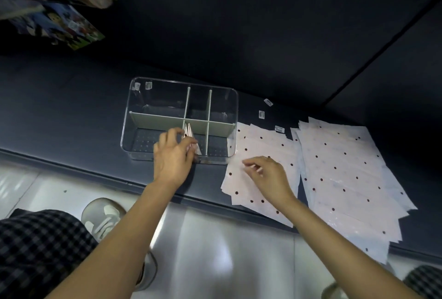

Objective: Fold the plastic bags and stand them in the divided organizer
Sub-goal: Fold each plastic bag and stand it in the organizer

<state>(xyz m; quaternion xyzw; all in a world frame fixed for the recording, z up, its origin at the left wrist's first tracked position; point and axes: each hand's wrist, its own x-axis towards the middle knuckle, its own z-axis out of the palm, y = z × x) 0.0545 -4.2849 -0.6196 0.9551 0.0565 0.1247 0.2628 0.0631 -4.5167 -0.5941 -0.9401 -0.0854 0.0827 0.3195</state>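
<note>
A clear plastic organizer (134, 116) with pale dividers stands on the dark shelf. In its front middle compartment, folded pink bags (189, 132) stand upright, and my left hand (171, 155) grips them from the near side. To the right lies a flat stack of pale pink bags with dark dots (260, 145). My right hand (267, 175) rests on that stack, its fingertips pinching the top sheet. A second, larger stack of dotted bags (346, 171) lies further right.
The dark shelf (71, 116) ends in a front edge just below the organizer. Small white labels (262, 115) are stuck on it behind the bags. Packaged goods (59, 23) hang at the upper left. Below are a shiny floor and my shoes.
</note>
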